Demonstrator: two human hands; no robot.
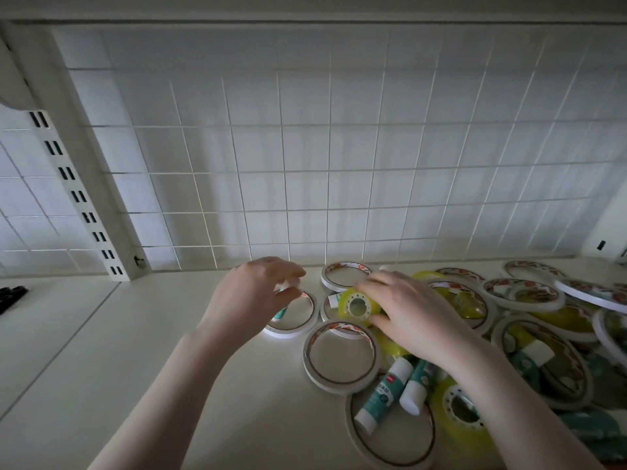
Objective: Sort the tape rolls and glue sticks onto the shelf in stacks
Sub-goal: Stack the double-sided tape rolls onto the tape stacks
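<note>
A pile of thin white tape rolls (341, 359), yellow tape rolls (463, 413) and teal-and-white glue sticks (383, 391) covers the right half of the white shelf (135, 351). My left hand (251, 296) pinches a glue stick (281, 312) by its white cap, over a thin white tape roll (298, 329). Only the cap and a teal bit of that stick show. My right hand (407, 310) grips a yellow tape roll (359, 305) standing on edge, its hole facing me, next to another glue stick (334, 300).
A white wire grid panel (322, 157) forms the back wall behind the shelf. A slotted upright rail (78, 195) stands at the left. A dark object (10, 296) lies at the far left edge. More tape rolls (522, 293) reach the right edge.
</note>
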